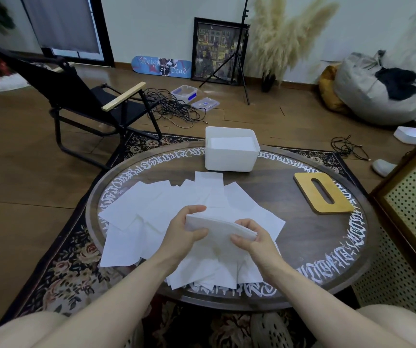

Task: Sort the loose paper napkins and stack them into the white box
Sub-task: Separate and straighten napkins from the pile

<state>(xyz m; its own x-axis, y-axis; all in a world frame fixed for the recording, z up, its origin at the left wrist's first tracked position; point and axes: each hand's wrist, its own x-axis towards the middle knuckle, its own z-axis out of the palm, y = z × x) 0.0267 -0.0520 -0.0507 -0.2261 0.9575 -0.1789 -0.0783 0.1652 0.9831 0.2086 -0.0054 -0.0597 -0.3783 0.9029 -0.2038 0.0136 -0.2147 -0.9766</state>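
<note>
Several loose white paper napkins (pixel 151 212) lie spread over the near half of the round dark table (pixel 302 237). I hold a small stack of napkins (pixel 220 228) above them with both hands. My left hand (pixel 184 232) grips the stack's left end, thumb on the near side and fingers over the top. My right hand (pixel 257 239) pinches its right end. The white box (pixel 229 159) stands at the table's far edge, open, with white napkins lying flat inside.
A wooden lid with a slot (pixel 323 193) lies on the table's right side. A black folding chair (pixel 89 101) stands on the floor to the far left. A perforated cabinet (pixel 412 202) borders the table on the right. My knees show at the bottom corners.
</note>
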